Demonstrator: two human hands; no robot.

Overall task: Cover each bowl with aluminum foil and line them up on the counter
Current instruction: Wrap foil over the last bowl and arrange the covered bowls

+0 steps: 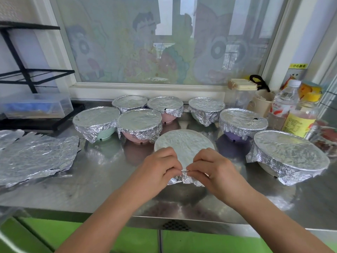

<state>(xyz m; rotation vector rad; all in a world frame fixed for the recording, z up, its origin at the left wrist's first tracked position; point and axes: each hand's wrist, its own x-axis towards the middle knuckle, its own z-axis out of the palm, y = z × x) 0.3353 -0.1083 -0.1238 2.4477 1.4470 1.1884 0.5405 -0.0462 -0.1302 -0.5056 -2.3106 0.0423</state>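
A foil-topped bowl (pixel 184 143) sits at the middle of the steel counter (pixel 102 181), right in front of me. My left hand (pixel 158 167) and my right hand (pixel 213 167) meet at its near rim, and each pinches the crumpled foil edge (pixel 186 178) there. Several other bowls wrapped in foil stand behind and beside it: a green one (pixel 96 119), a pink one (pixel 139 123), a purple one (pixel 243 121), a large one (pixel 290 154) at the right, and three in the back row (pixel 165 104).
Loose crumpled foil sheets (pixel 36 157) lie on the counter at the left. A black rack (pixel 27 77) with a plastic box (pixel 36 105) stands at the far left. Bottles (pixel 300 117) and containers (pixel 240 92) crowd the back right corner. A window sill runs behind the bowls.
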